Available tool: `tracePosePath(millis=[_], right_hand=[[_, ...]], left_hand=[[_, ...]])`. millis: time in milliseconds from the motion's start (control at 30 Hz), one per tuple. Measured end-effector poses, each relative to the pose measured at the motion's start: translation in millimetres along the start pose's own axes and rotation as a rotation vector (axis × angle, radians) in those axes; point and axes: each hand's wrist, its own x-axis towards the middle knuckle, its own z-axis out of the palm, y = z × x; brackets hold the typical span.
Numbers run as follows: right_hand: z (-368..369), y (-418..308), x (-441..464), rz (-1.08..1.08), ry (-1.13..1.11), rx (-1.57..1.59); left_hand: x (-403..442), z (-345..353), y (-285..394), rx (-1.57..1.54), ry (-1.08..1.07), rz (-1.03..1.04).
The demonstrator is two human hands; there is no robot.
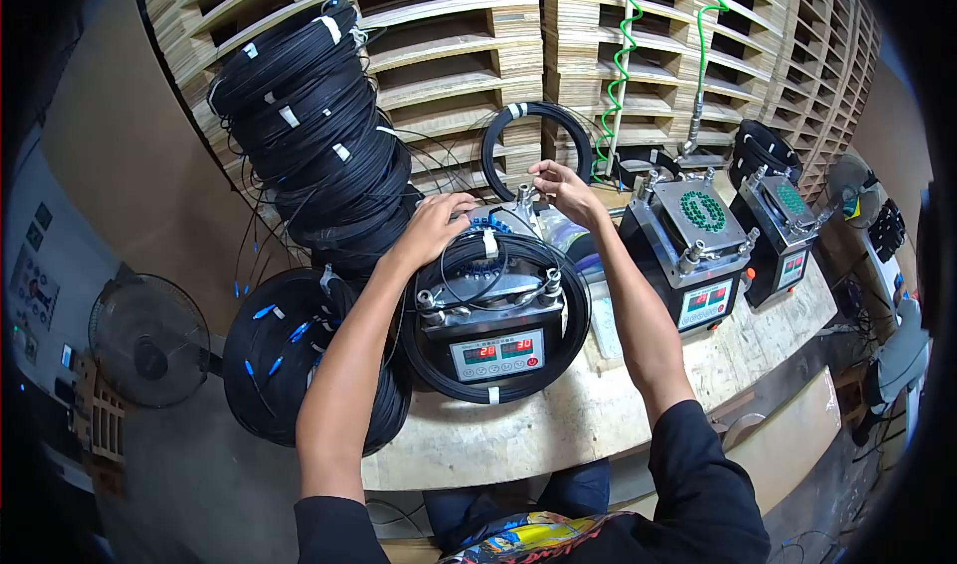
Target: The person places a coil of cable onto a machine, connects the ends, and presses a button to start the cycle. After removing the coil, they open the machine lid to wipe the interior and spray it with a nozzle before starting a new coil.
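Note:
In front of me stands a polishing machine (496,353) with a red digital display, metal corner posts and blue connectors around its top plate. A coil of black cable (576,335) tied with white tape hangs around it. My left hand (436,227) lies over the machine's back left corner, fingers stretched towards the blue connectors (488,220). My right hand (570,195) is raised beside the back right post (525,197), its fingers curled together at the tips. Whatever the right fingertips hold, if anything, is too small to make out.
Two similar machines (703,255) (783,225) stand to the right on the wooden table (638,405). A tall stack of black cable coils (319,136) rises at back left, another coil pile (254,365) below it. Wooden pallets (439,36) line the back; a fan (150,340) stands left.

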Motion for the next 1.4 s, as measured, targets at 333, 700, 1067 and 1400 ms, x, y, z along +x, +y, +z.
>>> tracePosePath(millis=[333,700,1067,1400], right_hand=[[-3.0,39.2,55.2,-0.027,0.366,-0.465],[15.9,4.5,13.1,0.071,0.337,-0.416],[131.2,-30.7,-135.3,-0.444,0.515,-0.684],[141.7,-16.7,-138.5,-0.549,0.659,-0.797]], left_hand=[[-3.3,-1.5,4.7,-0.001,0.004,-0.027],[8.0,-4.1,-1.5,-0.053,-0.047,-0.024],[59.9,-15.2,-66.7,-0.052,-0.276,-0.393],[65.5,-11.4,-90.1,-0.209,-0.082,-0.911]])
